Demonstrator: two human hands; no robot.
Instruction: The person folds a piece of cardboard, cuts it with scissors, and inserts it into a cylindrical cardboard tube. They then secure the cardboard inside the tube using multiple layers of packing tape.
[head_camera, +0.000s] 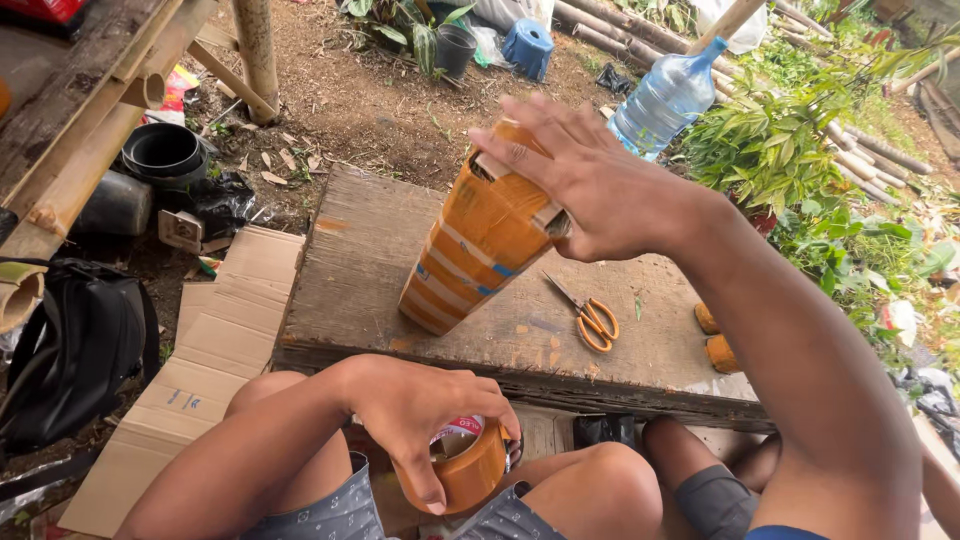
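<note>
Tape-wrapped package (478, 240): an orange, tape-bound column standing tilted on the wooden board (350, 270). Left to right: flattened cardboard (215, 340) on the ground; the left hand (420, 410) grasping a roll of brown tape (465, 470) over the lap; the right hand (590, 180), fingers spread, pressing the package's top; orange-handled scissors (590, 318) lying beside it.

A taped bundle (480, 240) stands tilted on the counter (360, 260), the right hand (590, 185) on its top. Scissors (590, 318) lie to its right. The left hand (420, 410) holds a tape roll (465, 470) nearer, over the lap; a water bottle (665, 98) stands behind.
</note>
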